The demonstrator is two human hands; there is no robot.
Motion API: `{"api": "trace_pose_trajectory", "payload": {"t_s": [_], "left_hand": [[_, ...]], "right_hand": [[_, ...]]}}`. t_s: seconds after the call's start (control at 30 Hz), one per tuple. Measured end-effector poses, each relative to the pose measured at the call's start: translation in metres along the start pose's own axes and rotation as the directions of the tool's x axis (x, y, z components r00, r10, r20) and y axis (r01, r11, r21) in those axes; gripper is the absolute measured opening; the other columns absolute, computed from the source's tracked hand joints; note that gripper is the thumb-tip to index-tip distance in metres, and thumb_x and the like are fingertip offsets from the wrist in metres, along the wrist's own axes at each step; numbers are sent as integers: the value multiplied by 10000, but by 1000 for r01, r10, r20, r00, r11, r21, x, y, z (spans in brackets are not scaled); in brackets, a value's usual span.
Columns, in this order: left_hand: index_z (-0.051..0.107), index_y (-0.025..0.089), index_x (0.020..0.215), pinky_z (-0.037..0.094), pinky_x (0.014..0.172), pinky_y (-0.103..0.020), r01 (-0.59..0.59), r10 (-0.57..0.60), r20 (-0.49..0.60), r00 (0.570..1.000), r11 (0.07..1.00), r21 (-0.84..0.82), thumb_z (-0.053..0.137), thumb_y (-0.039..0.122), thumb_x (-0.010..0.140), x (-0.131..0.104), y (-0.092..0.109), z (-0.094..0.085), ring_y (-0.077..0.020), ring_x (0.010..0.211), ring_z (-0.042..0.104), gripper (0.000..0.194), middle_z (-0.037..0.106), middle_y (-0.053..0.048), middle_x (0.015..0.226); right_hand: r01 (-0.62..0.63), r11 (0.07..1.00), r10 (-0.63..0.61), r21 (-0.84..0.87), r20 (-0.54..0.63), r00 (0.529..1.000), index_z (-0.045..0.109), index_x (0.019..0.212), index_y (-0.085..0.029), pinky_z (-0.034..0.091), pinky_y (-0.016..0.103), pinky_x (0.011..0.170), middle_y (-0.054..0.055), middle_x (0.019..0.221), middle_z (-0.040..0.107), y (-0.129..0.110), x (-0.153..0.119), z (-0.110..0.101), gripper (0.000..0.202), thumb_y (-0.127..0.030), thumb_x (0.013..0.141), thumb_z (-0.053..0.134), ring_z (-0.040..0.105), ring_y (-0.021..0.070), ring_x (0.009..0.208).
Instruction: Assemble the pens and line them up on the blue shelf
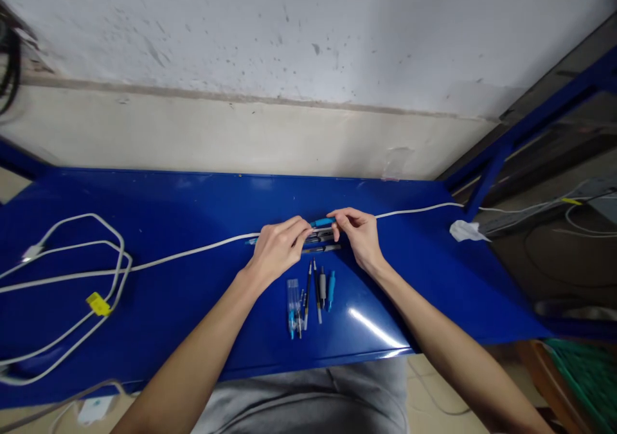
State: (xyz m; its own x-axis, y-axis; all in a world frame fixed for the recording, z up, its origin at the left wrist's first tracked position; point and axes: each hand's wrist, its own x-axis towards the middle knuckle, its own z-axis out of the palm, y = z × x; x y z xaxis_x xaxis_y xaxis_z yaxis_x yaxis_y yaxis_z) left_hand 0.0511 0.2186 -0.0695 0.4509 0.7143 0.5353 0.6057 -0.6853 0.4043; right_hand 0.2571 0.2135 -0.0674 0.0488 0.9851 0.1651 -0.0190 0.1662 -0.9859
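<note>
Both hands meet over the middle of a blue table (202,331). A blue pen part (322,222) spans the gap between them. My left hand (282,244) is closed on its left end, and my right hand (357,233) pinches its right end. Just below the fingers lie several pens, partly hidden by my left hand, among them a thin one (328,249). Nearer to me rest dark refills (308,296), a grey grip barrel (322,284), a blue grip barrel (331,290) and clear barrels with blue and dark tips (293,299).
A white cable (193,251) runs across the table behind the hands, with loops and a yellow tag (99,304) at the left. Crumpled tissue (466,231) sits at the right edge. Blue frame bars (489,173) rise at the right, and a wall stands behind.
</note>
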Motion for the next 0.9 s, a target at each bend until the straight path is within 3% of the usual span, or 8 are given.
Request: {"api": "trace_pose_trajectory", "payload": {"t_s": [0.17,0.43,0.73,0.9], "left_hand": [[697,200,942,478,726,-271,60,-61,-20,998,998,-24,483,276,1061,2,-2,-1,-166,843,704,257,739,-37,920],[696,221,941,447,708,-279,83,-83,11,996,997,-5,506,222,1022,2,-5,0,-175,847,704,206,756,-15,934],[712,213,966,468,729,-277,39,-38,22,999,999,-30,488,256,1046,4,-3,1,-182,885,714,242,759,-35,969],[718,205,985,478,760,-276,34,-33,7,999,997,-76,483,276,1063,4,-6,1,-176,885,706,258,746,-39,955]], "right_hand": [[74,995,-78,-61,-73,994,770,851,-199,434,280,559,-22,588,609,1,2,1,365,-559,891,724,498,115,489],[101,991,-107,-92,-62,992,766,846,-195,448,275,538,-16,597,619,3,2,8,385,-579,841,755,521,122,513],[113,990,-122,-89,-102,987,764,860,-192,488,287,578,-7,623,653,2,3,3,349,-541,842,758,572,133,538],[137,984,-149,-117,-103,983,765,837,-192,434,260,525,-5,646,641,5,2,3,342,-534,843,768,529,115,536]]}}
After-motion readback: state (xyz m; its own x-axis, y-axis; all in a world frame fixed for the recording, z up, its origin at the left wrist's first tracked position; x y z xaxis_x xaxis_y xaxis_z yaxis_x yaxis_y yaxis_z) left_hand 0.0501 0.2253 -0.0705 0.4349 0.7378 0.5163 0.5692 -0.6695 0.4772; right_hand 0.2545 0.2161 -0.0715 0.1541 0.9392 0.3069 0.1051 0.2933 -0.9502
